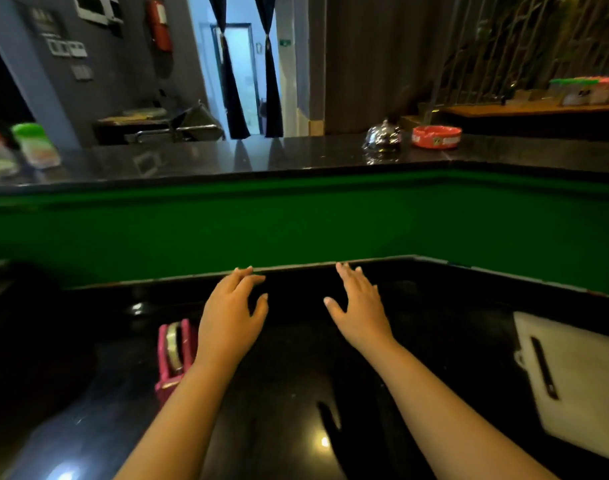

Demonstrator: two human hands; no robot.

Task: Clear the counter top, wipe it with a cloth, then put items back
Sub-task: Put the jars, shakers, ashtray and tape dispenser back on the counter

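We reach our left hand (228, 320) and right hand (360, 311), fingers apart and empty, over the black counter (289, 393), ready to grab the pink tape dispenser (174, 355) lower left.

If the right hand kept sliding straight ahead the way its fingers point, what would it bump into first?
Most likely the green wall behind the black counter. The right hand is open, its fingertips already near the counter's back edge, with nothing between. How close is hard to judge.
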